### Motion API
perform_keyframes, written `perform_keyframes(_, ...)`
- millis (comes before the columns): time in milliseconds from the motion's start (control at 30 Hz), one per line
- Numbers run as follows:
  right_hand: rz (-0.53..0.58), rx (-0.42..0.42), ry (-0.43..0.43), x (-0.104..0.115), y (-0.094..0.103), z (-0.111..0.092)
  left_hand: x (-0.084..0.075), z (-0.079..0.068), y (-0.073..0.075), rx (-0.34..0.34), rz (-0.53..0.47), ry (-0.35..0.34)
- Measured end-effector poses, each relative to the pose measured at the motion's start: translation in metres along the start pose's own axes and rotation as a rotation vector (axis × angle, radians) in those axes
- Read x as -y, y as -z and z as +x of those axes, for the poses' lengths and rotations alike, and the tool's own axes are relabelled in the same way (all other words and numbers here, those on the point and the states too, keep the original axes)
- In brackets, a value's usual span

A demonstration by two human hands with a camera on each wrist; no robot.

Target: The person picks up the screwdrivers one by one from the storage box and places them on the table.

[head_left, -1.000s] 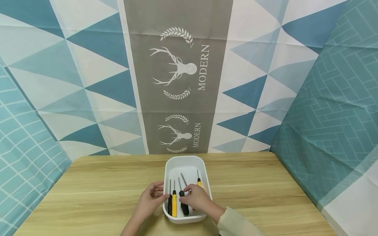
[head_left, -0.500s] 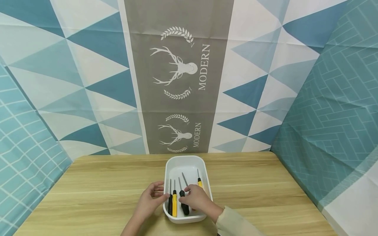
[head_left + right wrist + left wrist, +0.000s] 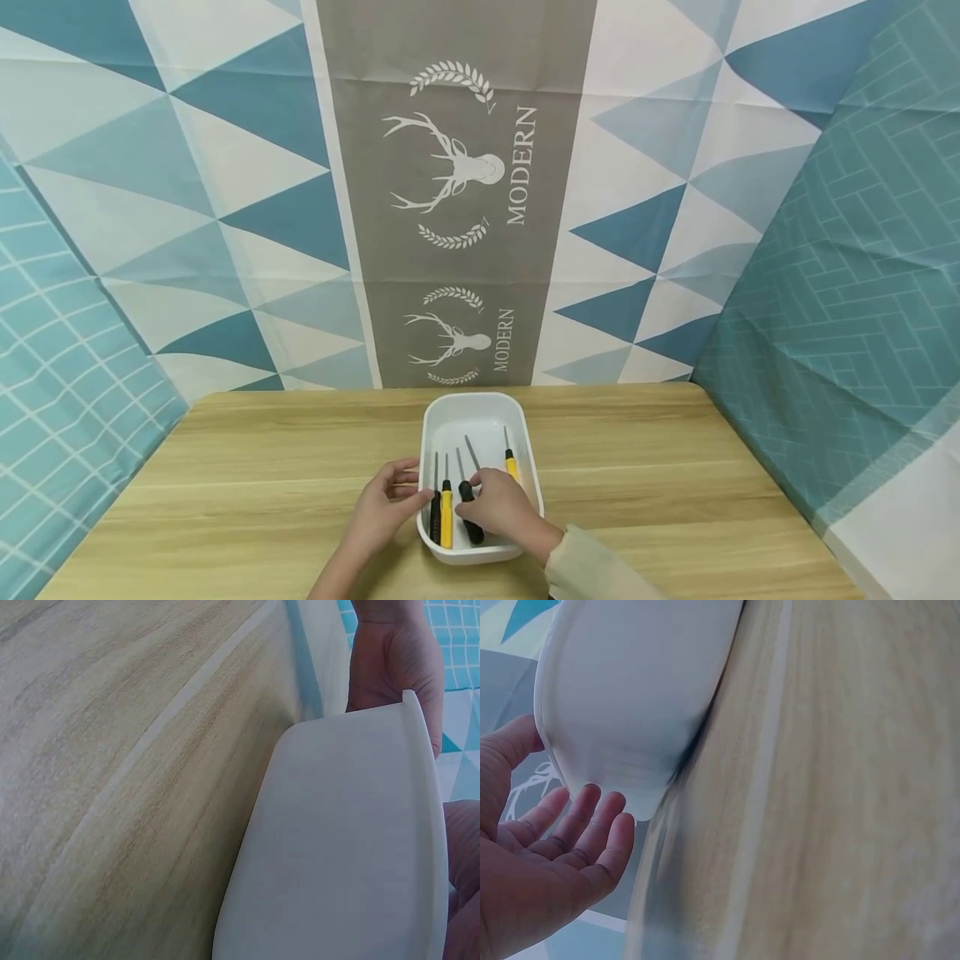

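Several screwdrivers lie in a white tray (image 3: 474, 396) on the table. With thumb and index finger, my right hand (image 3: 504, 504) pinches the handle of a black screwdriver (image 3: 472, 530) in the tray. Beneath that hand runs another screwdriver's shaft (image 3: 471, 450), its handle hidden. My left hand (image 3: 381, 512) holds the tray's left side, thumb over the rim, the other fingers against the outer wall in the left wrist view. Near that thumb lie a slim black screwdriver (image 3: 435, 518) and a yellow screwdriver (image 3: 447, 518). The right wrist view hides the right fingertips behind the tray wall.
Another yellow screwdriver (image 3: 512, 465) lies along the tray's right wall. The wooden table (image 3: 300, 467) extends to both sides. A patterned cloth (image 3: 450, 192) hangs behind its far edge, with tile-patterned sheets at left and right.
The head view has shifted slightly. Both hands keep almost the same places at the tray, and the screwdrivers lie as before.
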State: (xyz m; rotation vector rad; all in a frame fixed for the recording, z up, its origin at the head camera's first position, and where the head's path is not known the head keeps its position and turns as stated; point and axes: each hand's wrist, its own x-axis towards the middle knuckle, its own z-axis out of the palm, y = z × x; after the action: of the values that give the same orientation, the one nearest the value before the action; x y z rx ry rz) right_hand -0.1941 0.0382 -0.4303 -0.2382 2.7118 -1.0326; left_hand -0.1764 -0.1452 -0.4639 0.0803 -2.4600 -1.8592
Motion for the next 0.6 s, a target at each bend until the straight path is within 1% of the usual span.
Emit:
perform_keyframes(300, -0.036, 0.012, 0.025, 0.0029, 0.0028, -0.0015, -0.0008, 0.0009, -0.0005, -0.004, 0.008, 0.009)
perform_keyframes(600, -0.036, 0.019, 0.041, -0.0011, 0.0022, -0.0037, 0.0001, 0.0012, -0.0009, -0.003, 0.000, 0.010)
